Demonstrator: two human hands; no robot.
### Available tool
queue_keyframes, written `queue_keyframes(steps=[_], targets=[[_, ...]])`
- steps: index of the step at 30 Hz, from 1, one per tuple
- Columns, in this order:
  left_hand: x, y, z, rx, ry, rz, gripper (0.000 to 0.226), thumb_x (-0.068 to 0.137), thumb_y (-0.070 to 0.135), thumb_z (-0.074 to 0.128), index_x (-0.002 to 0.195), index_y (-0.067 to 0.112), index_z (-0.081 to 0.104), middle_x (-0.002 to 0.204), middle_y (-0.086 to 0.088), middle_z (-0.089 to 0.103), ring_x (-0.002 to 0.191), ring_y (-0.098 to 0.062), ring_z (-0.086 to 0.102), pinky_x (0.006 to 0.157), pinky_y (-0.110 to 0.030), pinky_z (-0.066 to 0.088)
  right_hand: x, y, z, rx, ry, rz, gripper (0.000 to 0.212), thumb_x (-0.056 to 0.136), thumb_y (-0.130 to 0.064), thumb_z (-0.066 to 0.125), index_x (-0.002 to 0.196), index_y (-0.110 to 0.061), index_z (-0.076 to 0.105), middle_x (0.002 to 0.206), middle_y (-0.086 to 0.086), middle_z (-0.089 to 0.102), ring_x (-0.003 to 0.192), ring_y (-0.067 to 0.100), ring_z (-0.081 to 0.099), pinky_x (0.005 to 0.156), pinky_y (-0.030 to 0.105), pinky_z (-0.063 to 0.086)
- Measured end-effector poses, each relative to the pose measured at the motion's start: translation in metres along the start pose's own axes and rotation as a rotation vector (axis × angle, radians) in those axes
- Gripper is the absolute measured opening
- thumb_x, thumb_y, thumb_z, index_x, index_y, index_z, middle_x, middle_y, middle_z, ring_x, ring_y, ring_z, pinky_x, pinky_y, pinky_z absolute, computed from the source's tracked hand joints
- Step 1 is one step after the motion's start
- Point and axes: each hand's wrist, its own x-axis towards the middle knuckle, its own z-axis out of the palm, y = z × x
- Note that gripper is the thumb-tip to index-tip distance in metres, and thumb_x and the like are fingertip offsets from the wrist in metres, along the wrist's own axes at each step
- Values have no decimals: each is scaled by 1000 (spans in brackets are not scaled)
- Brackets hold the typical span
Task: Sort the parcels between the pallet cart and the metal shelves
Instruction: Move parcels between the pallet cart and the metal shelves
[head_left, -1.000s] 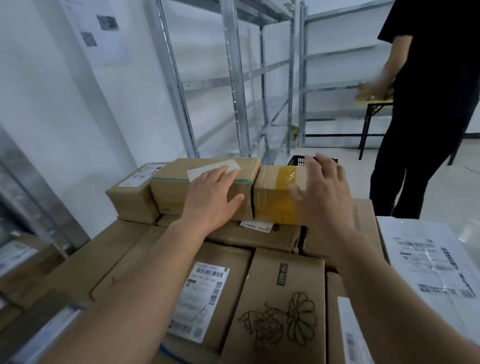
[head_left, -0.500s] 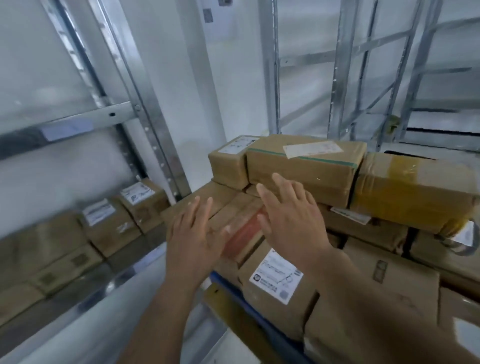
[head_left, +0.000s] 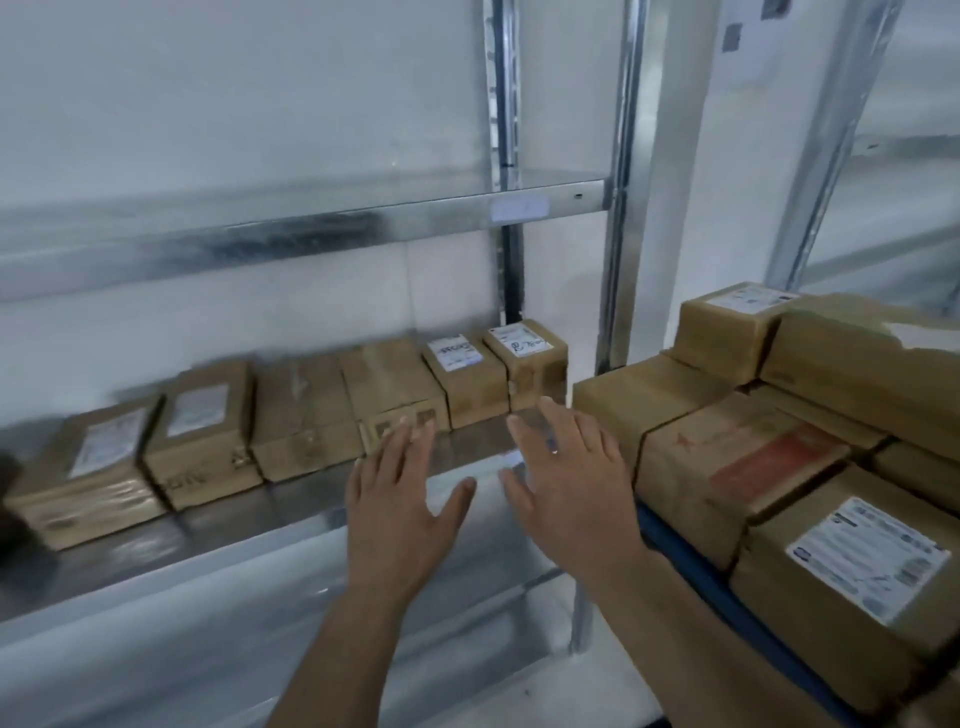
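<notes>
Brown cardboard parcels are ranged in a row on the metal shelf; others are stacked on the blue-edged pallet cart.

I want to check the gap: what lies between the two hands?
In the head view, nothing is held between the left hand and right hand; only the bare metal shelf shows behind the gap.

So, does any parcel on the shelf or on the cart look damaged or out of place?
Nothing clearly stands out. The parcels on the shelf stand in one neat row along the back, from the leftmost box to the rightmost box. The stacked cart parcels look intact. The picture is blurred, so small dents could be missed.
</notes>
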Motion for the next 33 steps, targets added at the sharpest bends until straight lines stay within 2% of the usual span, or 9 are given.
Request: queue_keyframes(steps=[2, 4, 7, 10, 12, 17, 22, 25, 33], targets=[[-10, -35, -16, 24, 20, -50, 70, 87, 58, 47, 147, 29, 24, 156, 2, 21, 142, -19, 20, 113, -40, 14, 3, -38, 7, 18, -2, -42, 51, 72, -41, 78, 115, -18, 67, 121, 15, 63, 107, 32, 62, 86, 43, 51], [-21, -69, -33, 34, 46, -99, 70, 86, 57, 48, 147, 29, 26, 155, 2, 22, 141, -19, 21, 113, -41, 15, 7, -74, 18, 56, 1, -93, 49, 78, -43, 72, 120, -19, 64, 127, 14, 59, 113, 32, 58, 91, 44, 48], [-39, -119, -57, 70, 69, -166, 70, 86, 59, 46, 146, 29, 26, 155, 2, 22, 142, -19, 21, 114, -41, 15, 12, -127, 39, 77, -56, -184, 53, 93, -47, 47, 140, -24, 44, 147, 11, 39, 134, 30, 37, 107, 44, 31], [-56, -165, -80, 113, 97, -226, 72, 85, 64, 39, 146, 30, 27, 155, 3, 22, 142, -17, 20, 114, -41, 15, 14, -179, 58, 108, -81, -249, 57, 97, -51, 34, 148, -26, 27, 155, 8, 24, 141, 29, 21, 113, 42, 19], [-67, -194, -94, 140, 116, -269, 74, 83, 67, 32, 147, 31, 25, 155, 3, 23, 142, -17, 19, 114, -41, 14, 13, -212, 68, 136, -98, -292, 58, 97, -51, 31, 149, -26, 22, 157, 6, 18, 142, 27, 17, 114, 41, 17], [-96, -252, -124, 202, 171, -364, 72, 85, 62, 43, 146, 26, 28, 153, 0, 27, 142, -20, 21, 114, -44, 16, 9, -285, 85, 206, -136, -394, 61, 97, -50, 33, 150, -26, 16, 158, 5, 17, 142, 26, 18, 114, 41, 18], [-122, -295, -137, 241, 170, -518, 75, 80, 71, 21, 142, 39, -6, 157, 3, 2, 143, -13, -8, 115, -42, -4, 5, -337, 104, 272, -177, -501, 69, 95, -57, 27, 151, -29, 0, 160, 3, 3, 146, 23, 3, 116, 40, 1], [-135, -315, -140, 246, 168, -596, 73, 79, 72, 18, 139, 42, -10, 158, 3, -2, 143, -13, -13, 114, -42, -8, 6, -361, 121, 281, -211, -560, 71, 93, -62, 25, 151, -29, -2, 161, 4, -1, 147, 22, -2, 111, 38, -8], [-138, -386, -157, 345, 139, -740, 74, 76, 76, 9, 138, 43, -15, 154, 7, -11, 143, -14, -16, 115, -42, -12, 32, -441, 167, 398, -295, -646, 67, 95, -57, 27, 150, -27, 5, 159, 3, 4, 144, 22, 3, 113, 37, 5]])
